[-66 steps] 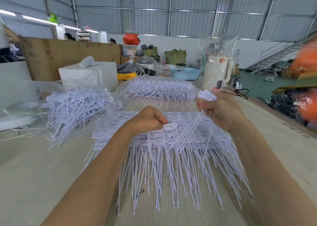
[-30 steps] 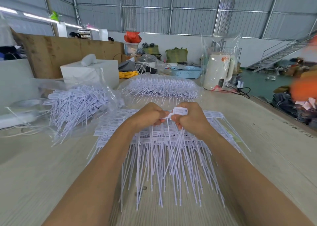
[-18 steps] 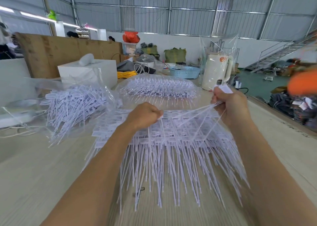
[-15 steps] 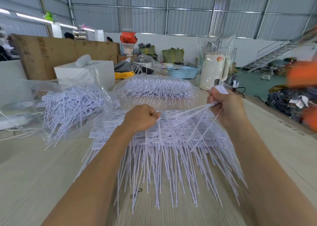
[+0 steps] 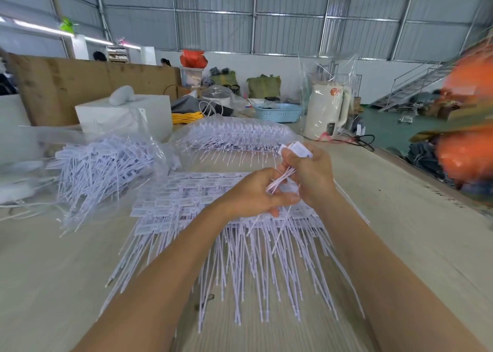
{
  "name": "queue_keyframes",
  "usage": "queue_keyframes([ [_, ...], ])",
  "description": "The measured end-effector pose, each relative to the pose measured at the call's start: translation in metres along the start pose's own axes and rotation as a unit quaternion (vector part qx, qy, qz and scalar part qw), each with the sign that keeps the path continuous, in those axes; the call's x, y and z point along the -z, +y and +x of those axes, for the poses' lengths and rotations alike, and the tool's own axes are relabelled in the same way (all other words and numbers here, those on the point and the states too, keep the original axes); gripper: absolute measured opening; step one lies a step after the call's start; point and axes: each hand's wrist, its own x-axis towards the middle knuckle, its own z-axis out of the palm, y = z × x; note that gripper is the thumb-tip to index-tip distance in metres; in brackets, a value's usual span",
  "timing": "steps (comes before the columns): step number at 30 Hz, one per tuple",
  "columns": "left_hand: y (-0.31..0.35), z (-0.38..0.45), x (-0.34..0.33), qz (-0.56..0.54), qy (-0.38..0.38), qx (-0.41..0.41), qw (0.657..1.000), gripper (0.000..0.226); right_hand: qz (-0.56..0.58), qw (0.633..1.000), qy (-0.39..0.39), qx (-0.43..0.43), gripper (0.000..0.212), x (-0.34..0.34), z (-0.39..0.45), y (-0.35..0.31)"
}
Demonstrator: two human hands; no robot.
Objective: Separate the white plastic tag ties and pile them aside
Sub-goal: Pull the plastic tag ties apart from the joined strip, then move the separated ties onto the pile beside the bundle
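The right hand (image 5: 310,175) grips a small bundle of white tag ties (image 5: 294,148), their label heads sticking out above its fist at its twelve o'clock and their thin tails running down toward seven o'clock. The left hand (image 5: 256,194), touching the right at its eight o'clock, pinches those tails between curled fingers (image 5: 286,199). Directly beneath both hands lies the sheet of joined tag ties (image 5: 202,199) on the wooden table (image 5: 400,231), tails fanning toward six o'clock. A loose pile of ties (image 5: 101,164) in clear plastic sits at ten o'clock, a bagged bundle (image 5: 237,135) at twelve.
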Motion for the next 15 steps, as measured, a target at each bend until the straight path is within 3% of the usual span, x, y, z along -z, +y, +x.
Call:
queue_keyframes([
  [2,-0.001,0.0,-0.003,0.031,0.0,0.003,1.0,0.029,-0.008,1.0,0.005,0.016,0.009,-0.003,0.0,0.003],
  [4,-0.001,0.001,-0.001,0.043,0.033,-0.013,0.998,0.004,-0.005,1.0,0.01,0.022,0.006,-0.008,0.001,0.004],
  [6,0.001,0.0,0.001,0.061,0.075,-0.035,0.995,0.018,0.013,0.999,0.025,0.016,0.003,-0.015,0.002,0.003],
  [10,0.006,-0.002,0.002,0.06,0.05,-0.038,0.996,0.015,-0.018,0.998,0.054,0.039,0.017,-0.028,0.007,-0.007],
  [15,0.013,-0.001,0.004,0.086,0.097,-0.053,0.99,0.023,-0.008,0.996,0.068,0.051,0.02,-0.046,0.012,-0.024],
])
